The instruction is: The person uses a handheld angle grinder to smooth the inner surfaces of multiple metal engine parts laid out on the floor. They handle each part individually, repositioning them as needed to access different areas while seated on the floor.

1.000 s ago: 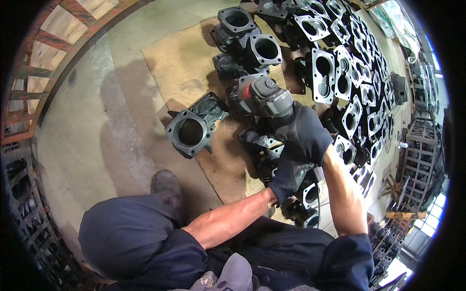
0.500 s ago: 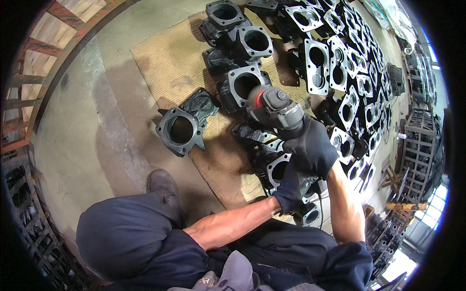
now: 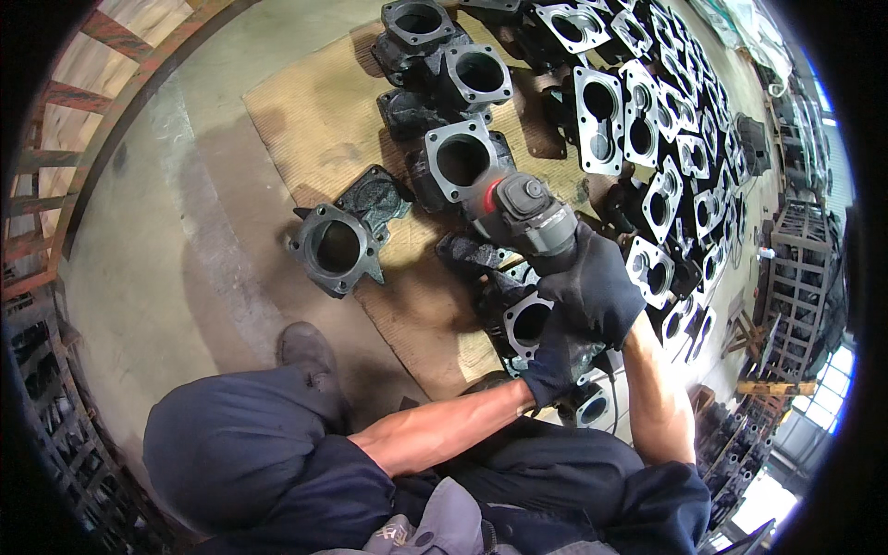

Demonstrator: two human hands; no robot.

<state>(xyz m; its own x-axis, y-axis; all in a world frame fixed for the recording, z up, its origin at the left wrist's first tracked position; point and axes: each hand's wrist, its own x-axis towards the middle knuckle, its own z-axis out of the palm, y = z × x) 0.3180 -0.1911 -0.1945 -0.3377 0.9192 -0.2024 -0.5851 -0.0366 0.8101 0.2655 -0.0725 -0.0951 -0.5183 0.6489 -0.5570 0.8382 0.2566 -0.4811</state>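
Two gloved hands (image 3: pixel 578 314), grinder (image 3: pixel 523 215) gripped above

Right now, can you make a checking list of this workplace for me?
Surface: concrete floor with a worn cardboard sheet.
Job's things: grey power tool over dark metal castings.
Clutter: one casting lies apart, at the cardboard's edge.
Hands: right hand, gloved, grips the tool; left hand, gloved, rests below it.
Cables: thin cord near the left hand.
Surroundings: metal racks.
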